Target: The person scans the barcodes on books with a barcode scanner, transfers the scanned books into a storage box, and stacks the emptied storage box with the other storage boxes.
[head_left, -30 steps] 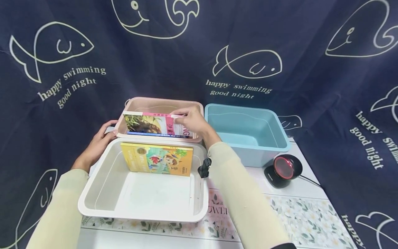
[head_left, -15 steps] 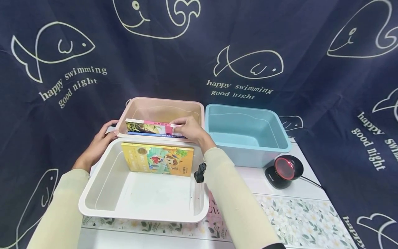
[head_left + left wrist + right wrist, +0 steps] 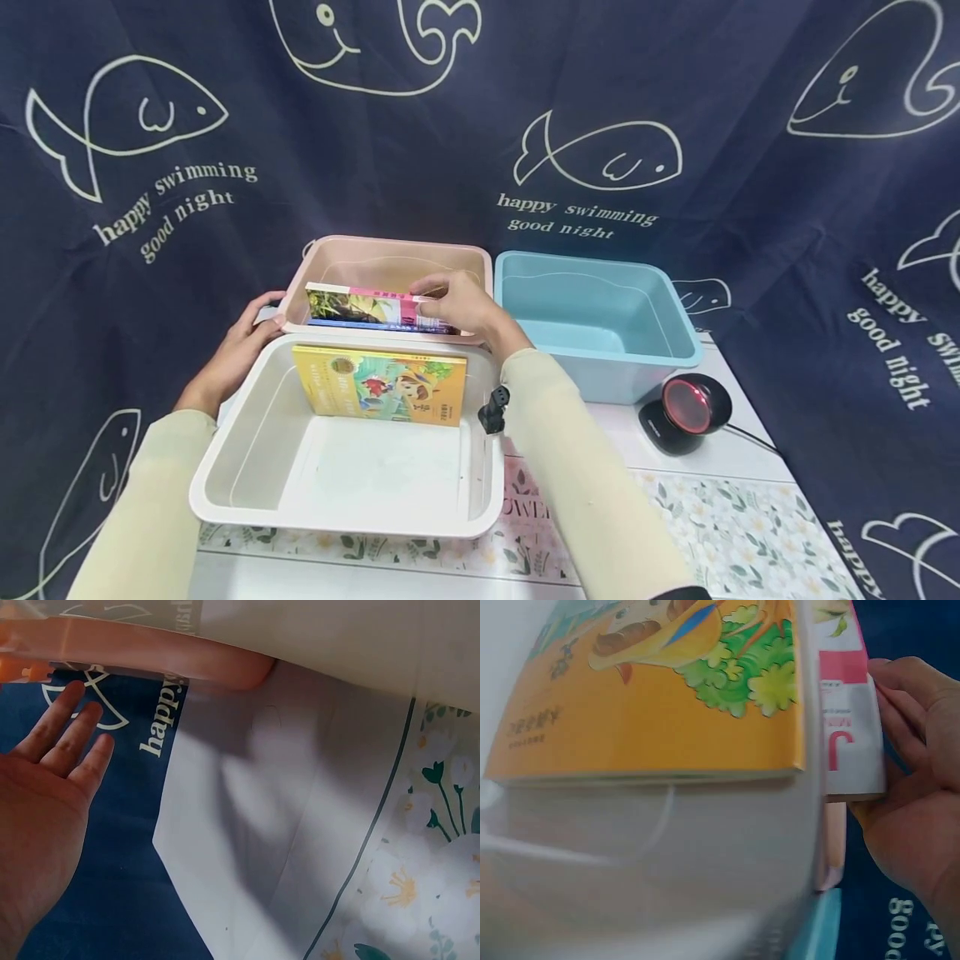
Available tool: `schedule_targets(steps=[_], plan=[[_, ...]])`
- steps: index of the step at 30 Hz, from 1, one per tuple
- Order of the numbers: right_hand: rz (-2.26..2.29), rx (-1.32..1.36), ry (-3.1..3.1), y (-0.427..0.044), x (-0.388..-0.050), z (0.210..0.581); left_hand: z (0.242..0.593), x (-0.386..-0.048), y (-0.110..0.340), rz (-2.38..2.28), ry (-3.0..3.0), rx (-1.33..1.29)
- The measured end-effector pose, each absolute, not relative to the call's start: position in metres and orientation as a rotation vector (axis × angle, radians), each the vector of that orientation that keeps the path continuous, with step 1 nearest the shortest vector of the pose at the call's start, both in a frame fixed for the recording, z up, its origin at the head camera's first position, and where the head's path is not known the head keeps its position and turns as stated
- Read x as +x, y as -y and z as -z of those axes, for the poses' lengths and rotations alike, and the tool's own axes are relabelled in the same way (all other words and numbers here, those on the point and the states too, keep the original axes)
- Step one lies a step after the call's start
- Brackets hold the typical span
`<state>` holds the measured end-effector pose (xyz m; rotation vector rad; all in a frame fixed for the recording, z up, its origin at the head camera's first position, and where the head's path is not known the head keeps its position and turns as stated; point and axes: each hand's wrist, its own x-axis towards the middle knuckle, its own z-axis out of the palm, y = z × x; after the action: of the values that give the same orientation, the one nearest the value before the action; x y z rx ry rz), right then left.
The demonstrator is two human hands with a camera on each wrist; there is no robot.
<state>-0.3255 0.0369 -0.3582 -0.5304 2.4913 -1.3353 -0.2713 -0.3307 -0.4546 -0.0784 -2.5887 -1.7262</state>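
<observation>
My right hand [image 3: 465, 308] pinches the upper right edge of a book with a pink and white spine [image 3: 375, 293]. This book stands upright inside the pink bin [image 3: 401, 243]; its lower part is hidden. A blue-edged book [image 3: 352, 323] lies along the bin's front wall, before it. In the right wrist view the fingers [image 3: 904, 697] hold the book's cover edge [image 3: 855, 742]. At the bin's left end, my left hand [image 3: 236, 354] touches the rim, its fingers straight in the left wrist view.
A white bin [image 3: 225, 500] stands in front, with a yellow picture book [image 3: 382, 387] leaning on its far wall. To the right are a blue bin [image 3: 622, 358] and a black scanner-like device [image 3: 682, 412] with a cable. A dark curtain [image 3: 420, 167] hangs behind.
The pink-spined book has gone lower into the pink bin, with my right hand following it down. My left hand has stayed at the bin's left end.
</observation>
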Motion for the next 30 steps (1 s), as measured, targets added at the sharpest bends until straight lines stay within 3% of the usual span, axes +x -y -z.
schedule_targets(steps=[9,23,30], plan=[[1.487,-0.716,-2.493,-0.054,-0.318,0.341,0.453,-0.271,0.331,1.679,2.613,-0.063],[1.614,-0.551,-2.454,-0.089,-0.248,0.359,0.453,-0.268,0.33,1.711,2.598,-0.035],[1.61,-0.542,-2.427,-0.086,-0.232,0.371,0.454,-0.27,0.33,1.666,2.62,-0.049]])
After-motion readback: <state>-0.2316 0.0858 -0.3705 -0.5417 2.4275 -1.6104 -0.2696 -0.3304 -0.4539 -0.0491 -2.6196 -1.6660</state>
